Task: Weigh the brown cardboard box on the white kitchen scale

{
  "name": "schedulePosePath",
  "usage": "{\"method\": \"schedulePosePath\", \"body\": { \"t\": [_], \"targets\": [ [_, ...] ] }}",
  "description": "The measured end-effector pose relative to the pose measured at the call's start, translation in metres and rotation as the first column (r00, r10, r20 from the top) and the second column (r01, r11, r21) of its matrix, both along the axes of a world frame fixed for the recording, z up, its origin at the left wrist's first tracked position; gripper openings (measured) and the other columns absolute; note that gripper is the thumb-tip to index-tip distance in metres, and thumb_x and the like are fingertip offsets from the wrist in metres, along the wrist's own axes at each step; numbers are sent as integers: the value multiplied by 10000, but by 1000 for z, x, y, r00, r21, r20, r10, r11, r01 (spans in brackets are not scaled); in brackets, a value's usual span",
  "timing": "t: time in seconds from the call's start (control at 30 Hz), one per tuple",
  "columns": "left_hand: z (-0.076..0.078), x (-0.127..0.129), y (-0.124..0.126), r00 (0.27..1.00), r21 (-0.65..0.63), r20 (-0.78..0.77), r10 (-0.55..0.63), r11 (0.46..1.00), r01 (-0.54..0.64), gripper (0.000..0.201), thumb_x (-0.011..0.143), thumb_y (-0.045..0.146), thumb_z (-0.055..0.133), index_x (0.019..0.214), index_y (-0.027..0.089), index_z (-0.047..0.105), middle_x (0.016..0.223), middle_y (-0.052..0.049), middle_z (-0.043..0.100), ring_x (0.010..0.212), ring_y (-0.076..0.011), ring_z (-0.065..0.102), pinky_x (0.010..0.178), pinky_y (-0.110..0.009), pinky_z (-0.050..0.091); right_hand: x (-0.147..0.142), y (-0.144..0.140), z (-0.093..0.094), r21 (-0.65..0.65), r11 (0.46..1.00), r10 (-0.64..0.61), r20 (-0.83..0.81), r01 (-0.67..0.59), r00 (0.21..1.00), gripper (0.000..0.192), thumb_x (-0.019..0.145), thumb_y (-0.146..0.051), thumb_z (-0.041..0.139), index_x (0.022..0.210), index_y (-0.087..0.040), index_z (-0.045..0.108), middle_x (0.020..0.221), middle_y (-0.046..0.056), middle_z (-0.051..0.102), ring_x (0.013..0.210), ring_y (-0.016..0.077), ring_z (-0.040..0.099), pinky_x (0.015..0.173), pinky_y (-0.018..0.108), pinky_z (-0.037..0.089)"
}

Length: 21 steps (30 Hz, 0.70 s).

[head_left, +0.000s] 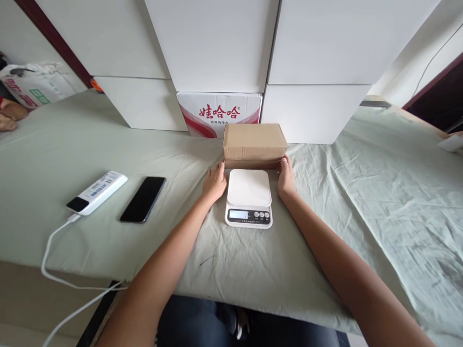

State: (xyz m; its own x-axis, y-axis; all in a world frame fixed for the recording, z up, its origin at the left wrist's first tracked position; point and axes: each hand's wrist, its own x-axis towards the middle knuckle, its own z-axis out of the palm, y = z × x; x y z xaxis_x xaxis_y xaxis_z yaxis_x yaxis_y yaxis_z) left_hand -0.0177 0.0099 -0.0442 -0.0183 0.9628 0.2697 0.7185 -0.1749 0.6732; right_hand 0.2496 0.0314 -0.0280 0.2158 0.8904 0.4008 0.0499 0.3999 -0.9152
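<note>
A brown cardboard box [255,142] stands just behind a white kitchen scale [249,188]. My left hand [216,180] has its fingertips at the box's lower left corner. On the opposite side, my right hand [285,177] presses its fingers against the lower right corner, so the box is held between both hands. The undersides of the fingers are partly hidden. Nothing lies on the scale's flat plate. Its small display [238,214] is lit, but the reading is too small to make out.
White panels [213,43] and a red-and-white printed carton [219,113] rise behind the box. To the left lie a black phone [143,199] and a white power bank [97,193] with a cable. Another person's hand [10,115] rests at the far left. A wrinkled green cloth [383,207] covers the table.
</note>
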Motion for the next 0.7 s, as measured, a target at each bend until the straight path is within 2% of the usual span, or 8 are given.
{"method": "schedulePosePath", "body": {
  "t": [0.1,0.2,0.27,0.33,0.43,0.53,0.6,0.7],
  "targets": [
    [6,1,1,994,-35,103,28,999,-25,582,986,255,531,1565,215,568,1653,-175,592,1604,-350,490,1407,-585,184,-1,1,1,-60,997,-58,-40,55,998,590,985,-711,486,1389,-314,652,1478,59,671,1485,290,537,1305,580,411],
    [19,5,11,943,-152,294,156,982,-114,581,1013,307,525,1582,195,563,1703,-165,535,1650,-343,423,1419,-537,170,-1,1,1,-55,997,-58,-44,55,997,581,977,-706,495,1371,-314,662,1472,52,676,1465,279,555,1310,565,398],
    [29,12,20,842,-217,459,283,955,-202,619,1057,385,467,1631,155,504,1769,-166,430,1694,-315,336,1422,-486,178,-2,0,3,-45,998,-52,-38,51,998,571,987,-696,487,1367,-310,664,1476,54,678,1462,275,559,1316,551,390],
    [36,21,29,697,-185,634,333,942,-282,652,1089,463,401,1666,164,456,1806,-134,367,1717,-258,280,1421,-426,181,-2,-1,4,-50,997,-58,-27,57,998,572,996,-685,477,1376,-297,660,1489,63,674,1460,276,561,1325,553,376],
    [39,33,35,525,-21,838,150,970,-243,650,1116,444,310,1705,180,390,1820,-92,344,1702,-175,310,1402,-360,231,-2,-3,6,-73,995,-69,-20,68,997,595,1003,-682,462,1397,-276,647,1513,83,664,1459,287,559,1333,575,360],
    [35,37,37,411,28,911,30,990,-135,664,1119,485,311,1714,202,386,1808,-84,363,1686,-170,346,1371,-345,315,-2,-3,5,-68,996,-57,-21,55,998,594,1011,-680,455,1409,-280,641,1523,79,664,1466,286,561,1339,578,358],
    [31,36,39,389,22,921,7,997,-71,692,1102,578,357,1690,224,445,1786,-82,408,1675,-194,374,1355,-346,353,-1,-2,3,-61,997,-45,-23,44,999,589,1017,-678,450,1416,-287,639,1530,73,662,1476,283,558,1343,576,358],
    [25,34,44,393,24,919,-10,999,-30,726,1065,674,412,1631,238,541,1747,-84,482,1654,-230,422,1350,-372,370,-1,1,-2,-65,996,-58,-31,56,998,598,1013,-686,460,1428,-293,636,1537,74,657,1495,289,547,1339,587,368]
  ]
}}
